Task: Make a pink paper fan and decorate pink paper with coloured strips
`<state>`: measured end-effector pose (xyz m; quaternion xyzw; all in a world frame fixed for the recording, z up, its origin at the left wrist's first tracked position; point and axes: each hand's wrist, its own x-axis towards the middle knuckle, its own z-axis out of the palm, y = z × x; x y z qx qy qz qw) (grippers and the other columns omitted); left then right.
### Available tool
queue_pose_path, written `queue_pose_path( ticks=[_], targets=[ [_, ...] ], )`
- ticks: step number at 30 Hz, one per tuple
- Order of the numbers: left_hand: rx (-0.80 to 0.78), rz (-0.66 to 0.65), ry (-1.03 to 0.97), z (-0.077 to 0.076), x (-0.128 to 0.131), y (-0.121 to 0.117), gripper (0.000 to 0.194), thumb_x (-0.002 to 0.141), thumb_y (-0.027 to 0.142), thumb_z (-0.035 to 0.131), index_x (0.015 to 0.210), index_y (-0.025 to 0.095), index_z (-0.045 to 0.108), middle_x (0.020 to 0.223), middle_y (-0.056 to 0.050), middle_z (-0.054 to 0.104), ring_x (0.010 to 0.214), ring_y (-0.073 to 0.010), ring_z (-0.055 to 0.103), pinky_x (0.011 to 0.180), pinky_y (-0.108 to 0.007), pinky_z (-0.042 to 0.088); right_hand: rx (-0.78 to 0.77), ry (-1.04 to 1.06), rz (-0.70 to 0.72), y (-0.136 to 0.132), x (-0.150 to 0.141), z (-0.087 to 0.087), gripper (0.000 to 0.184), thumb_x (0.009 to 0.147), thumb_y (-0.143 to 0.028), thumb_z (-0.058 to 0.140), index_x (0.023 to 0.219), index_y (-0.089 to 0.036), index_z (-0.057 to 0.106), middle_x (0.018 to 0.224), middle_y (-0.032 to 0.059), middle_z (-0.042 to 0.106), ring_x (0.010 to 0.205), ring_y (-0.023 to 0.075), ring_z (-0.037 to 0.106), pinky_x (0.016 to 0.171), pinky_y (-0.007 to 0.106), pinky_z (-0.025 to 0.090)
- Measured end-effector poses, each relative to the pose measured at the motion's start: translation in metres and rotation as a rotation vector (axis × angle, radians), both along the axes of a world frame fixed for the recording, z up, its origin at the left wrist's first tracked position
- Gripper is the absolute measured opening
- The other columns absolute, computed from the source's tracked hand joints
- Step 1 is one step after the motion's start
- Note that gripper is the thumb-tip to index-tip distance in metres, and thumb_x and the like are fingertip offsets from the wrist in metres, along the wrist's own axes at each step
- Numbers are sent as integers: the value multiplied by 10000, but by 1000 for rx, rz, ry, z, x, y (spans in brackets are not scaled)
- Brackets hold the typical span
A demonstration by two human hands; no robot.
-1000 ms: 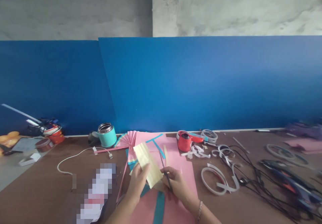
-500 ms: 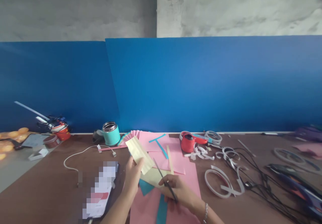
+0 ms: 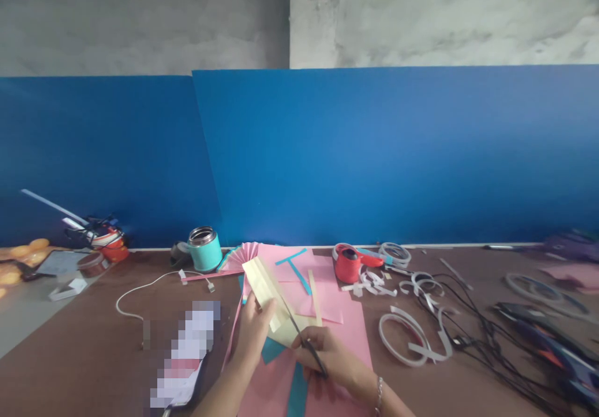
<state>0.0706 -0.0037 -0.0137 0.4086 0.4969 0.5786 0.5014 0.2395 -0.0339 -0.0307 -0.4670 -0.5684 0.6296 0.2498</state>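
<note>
My left hand [image 3: 256, 326] is closed on a folded strip of pale yellow paper [image 3: 262, 289], its thumb lying over the lower part. In my right hand [image 3: 325, 354] is a pair of scissors [image 3: 312, 353], with the fingers around the dark handles. The blades point up and left and lie along the right edge of the yellow paper; whether they are parted I cannot tell. Beneath both hands are pink paper sheets [image 3: 349, 354], a blue-green strip [image 3: 297, 392] and another pale yellow piece [image 3: 292, 329]. Behind the held paper sits a pleated pink paper fan [image 3: 244, 253].
A turquoise open jar [image 3: 206, 251] and a phone [image 3: 185, 361] with a white cable [image 3: 131, 289] are on the left. Toward the right are a red tape dispenser [image 3: 347, 266], white strip coils [image 3: 405, 345] and black cords [image 3: 486, 336]. A blue panel [image 3: 374, 155] stands behind the table.
The scissors moved away from the yellow paper, then came back against its right edge. My left hand has kept its hold on the paper. The view shifted slightly.
</note>
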Motion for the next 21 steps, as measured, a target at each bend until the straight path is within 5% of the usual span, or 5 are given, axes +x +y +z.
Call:
queue_pose_path(
  ticks=[21],
  targets=[
    [16,10,-6,-2,0,1,433,671,322,649,1066,157,584,854,-53,702,746,-222,655,603,-272,487,-27,-27,7,-2,-2,11,369,721,-493,616,875,-160,579,501,-39,568,343,91,514,310,149,309]
  ],
)
